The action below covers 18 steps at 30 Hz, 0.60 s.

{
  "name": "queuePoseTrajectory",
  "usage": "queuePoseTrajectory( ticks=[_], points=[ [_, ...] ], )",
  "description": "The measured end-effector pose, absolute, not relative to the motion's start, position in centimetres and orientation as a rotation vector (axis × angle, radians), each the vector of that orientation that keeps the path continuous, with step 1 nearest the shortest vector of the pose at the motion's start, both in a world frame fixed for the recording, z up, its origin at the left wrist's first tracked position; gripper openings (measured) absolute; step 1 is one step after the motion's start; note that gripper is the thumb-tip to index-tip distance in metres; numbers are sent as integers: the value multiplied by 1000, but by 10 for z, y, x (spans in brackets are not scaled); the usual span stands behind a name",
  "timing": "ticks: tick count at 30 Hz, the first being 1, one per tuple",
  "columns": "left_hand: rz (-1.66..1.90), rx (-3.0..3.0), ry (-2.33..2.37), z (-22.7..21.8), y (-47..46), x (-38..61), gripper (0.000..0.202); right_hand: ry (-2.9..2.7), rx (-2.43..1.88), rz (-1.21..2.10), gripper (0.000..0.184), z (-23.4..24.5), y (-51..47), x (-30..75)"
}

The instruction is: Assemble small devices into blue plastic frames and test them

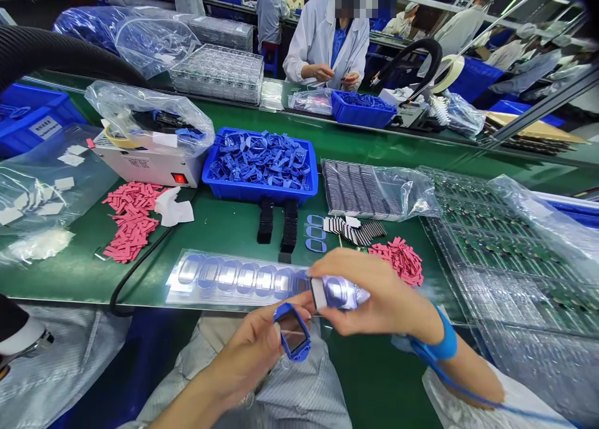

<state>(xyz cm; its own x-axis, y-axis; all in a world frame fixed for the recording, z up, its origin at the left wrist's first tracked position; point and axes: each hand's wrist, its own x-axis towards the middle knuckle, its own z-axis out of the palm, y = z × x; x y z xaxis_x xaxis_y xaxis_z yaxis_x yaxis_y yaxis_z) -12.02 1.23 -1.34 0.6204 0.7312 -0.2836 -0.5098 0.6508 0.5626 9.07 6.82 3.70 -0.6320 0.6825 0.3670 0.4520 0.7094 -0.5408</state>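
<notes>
Both hands are closed on small things, held just above the near edge of the green workbench (pixel 224 229). The left hand (pixel 246 357) grips a blue-framed screen (pixel 292 332) between thumb and fingers, tilted, with its dark glass facing up. The right hand (pixel 374 291) pinches a clear film piece (pixel 337 291) with a white tab at one end, just beside the blue-framed screen. A blue wrist strap (pixel 437 345) circles the right wrist, and a thin blue cord (pixel 486 403) runs from it toward the lower right.

Past the hands, a clear plastic sheet (pixel 234 279) lies on the bench with a row of rounded films on it, and the right hand partly covers its far end. Beyond that sit two black stacks (pixel 266 220) and three small blue loops (pixel 315 233). A blue tray (pixel 259 195) holds a heap of blue plastic pieces. Pink tabs (pixel 133 220) lie in a pile to the left, and more pink tabs (pixel 397 260) lie to the right. Circuit boards (pixel 486 241) sit in a clear tray on the right. Across the bench, a co-worker (pixel 327 42) in a white coat works with both hands.
</notes>
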Motion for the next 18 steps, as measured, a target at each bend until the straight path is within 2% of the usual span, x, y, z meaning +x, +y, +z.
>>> queuePoseTrajectory(
  ticks=[3,8,18],
  points=[
    [732,437,410,-12,12,-117,33,-2415,-758,573,31,45,52,80],
    [737,429,410,-9,4,-117,32,-2397,-857,567,40,41,41,76],
    [749,515,452,-4,4,-114,32,-2390,-969,691,25,44,25,72]
  ],
)
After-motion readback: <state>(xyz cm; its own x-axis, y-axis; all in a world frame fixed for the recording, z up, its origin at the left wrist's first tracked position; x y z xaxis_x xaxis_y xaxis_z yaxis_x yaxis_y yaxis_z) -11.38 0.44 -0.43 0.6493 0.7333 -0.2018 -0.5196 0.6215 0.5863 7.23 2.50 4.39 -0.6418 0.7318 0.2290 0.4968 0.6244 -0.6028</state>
